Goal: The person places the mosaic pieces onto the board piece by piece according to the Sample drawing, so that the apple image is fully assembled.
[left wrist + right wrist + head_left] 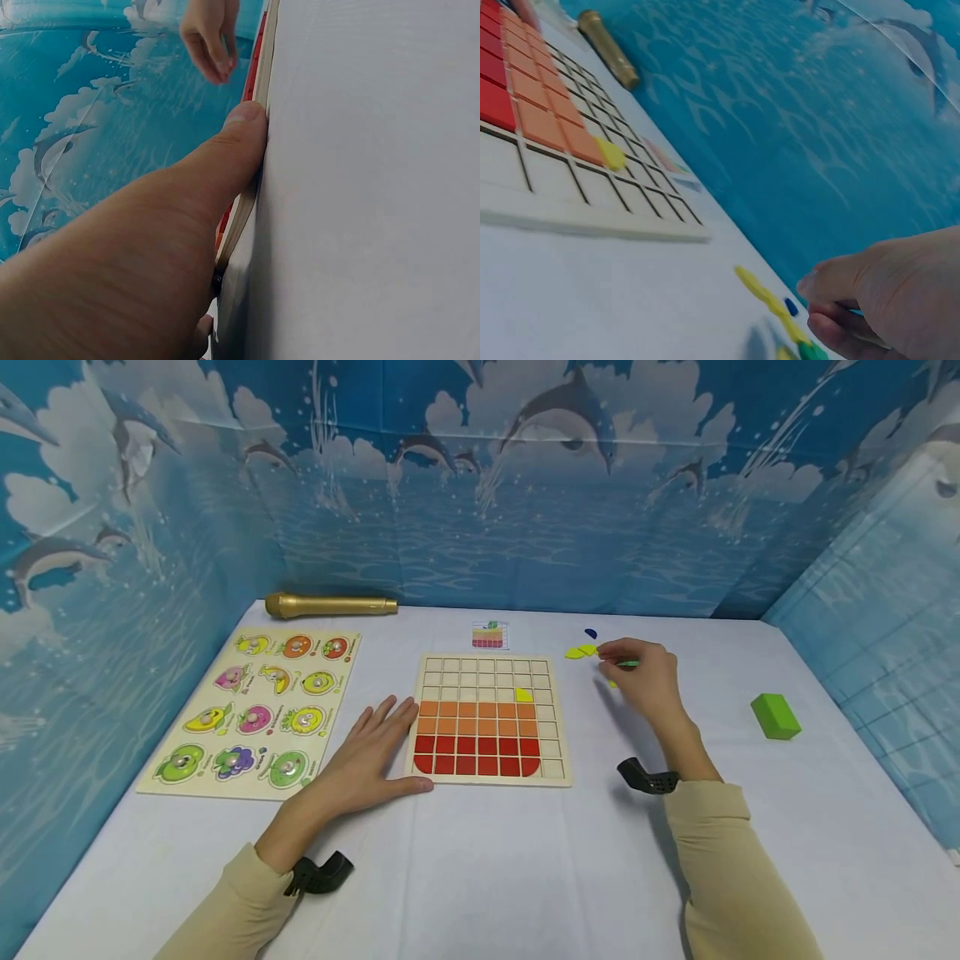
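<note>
Watching right hand point(647, 681), grip unclear to me; crowded reach may scatter yellow tiles point(574, 653) toward table's point(480, 868) far edge. Left hand point(362, 768) spread.

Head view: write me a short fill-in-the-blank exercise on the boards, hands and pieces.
1. The ____ hand touches the grid board; the right hand is by the small pieces.
2. The only piece above the orange tiles is ____.
3. The bottom tiles are ____.
4. The fruit board has a gold ____ lying behind it.

Missing words: left; yellow; red; microphone.
</note>
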`<move>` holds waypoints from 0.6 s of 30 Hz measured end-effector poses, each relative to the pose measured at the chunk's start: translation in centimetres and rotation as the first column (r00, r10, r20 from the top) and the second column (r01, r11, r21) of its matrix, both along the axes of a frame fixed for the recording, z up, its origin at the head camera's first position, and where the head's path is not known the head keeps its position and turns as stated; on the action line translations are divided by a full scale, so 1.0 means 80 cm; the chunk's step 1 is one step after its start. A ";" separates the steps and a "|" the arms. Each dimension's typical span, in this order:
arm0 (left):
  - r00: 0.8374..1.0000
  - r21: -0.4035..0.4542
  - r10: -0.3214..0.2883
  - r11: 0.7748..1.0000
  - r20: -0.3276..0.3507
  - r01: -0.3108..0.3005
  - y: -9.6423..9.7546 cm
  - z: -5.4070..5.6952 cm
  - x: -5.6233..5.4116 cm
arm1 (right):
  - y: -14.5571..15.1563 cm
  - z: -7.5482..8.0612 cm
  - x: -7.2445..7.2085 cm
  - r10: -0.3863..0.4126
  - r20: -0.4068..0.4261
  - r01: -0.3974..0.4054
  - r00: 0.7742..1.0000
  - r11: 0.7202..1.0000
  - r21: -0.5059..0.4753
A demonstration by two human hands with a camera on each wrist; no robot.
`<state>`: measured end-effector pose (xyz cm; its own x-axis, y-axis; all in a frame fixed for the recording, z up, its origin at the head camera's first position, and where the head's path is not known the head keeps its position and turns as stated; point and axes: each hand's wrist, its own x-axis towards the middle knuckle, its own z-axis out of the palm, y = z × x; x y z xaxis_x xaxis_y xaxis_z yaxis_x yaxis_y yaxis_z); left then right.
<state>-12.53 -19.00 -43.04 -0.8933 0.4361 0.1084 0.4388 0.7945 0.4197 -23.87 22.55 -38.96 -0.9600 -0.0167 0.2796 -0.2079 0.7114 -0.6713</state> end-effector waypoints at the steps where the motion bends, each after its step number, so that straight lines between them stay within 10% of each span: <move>1: 1.000 0.001 0.000 1.000 0.001 0.000 0.000 0.000 0.000 | 0.006 0.002 0.001 -0.020 0.005 0.020 1.000 1.000 0.003; 18: 1.000 0.010 -0.004 1.000 -0.011 0.005 -0.001 -0.001 0.001 | 0.057 -0.002 0.000 -0.164 0.223 0.150 0.961 0.986 0.075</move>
